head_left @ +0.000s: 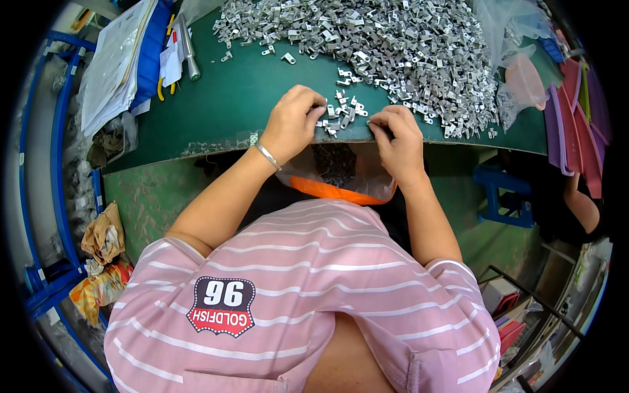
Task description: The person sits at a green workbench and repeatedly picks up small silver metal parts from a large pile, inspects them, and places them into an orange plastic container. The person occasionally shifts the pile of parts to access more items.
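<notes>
Small silver metal brackets point(345, 112) lie in a loose cluster at the near edge of the green table, between my two hands. My left hand point(293, 123) is at the cluster's left side, its fingers bent and pinched together beside the brackets. On the other side, my right hand point(400, 139) has thumb and fingers curled into a pinch, with a tiny silver bit at the tips. What either pinch holds is too small to tell. Below the table edge, an open bag with an orange rim point(337, 191) sits at my lap with small dark-looking parts inside.
A large heap of brackets point(419, 49) covers the table's far right. At the left stand a blue tray with papers point(121, 62) and yellow-handled tools. A pink container point(524, 78) in clear plastic, purple and red bins point(576, 118) and a blue stool point(503, 195) are at the right.
</notes>
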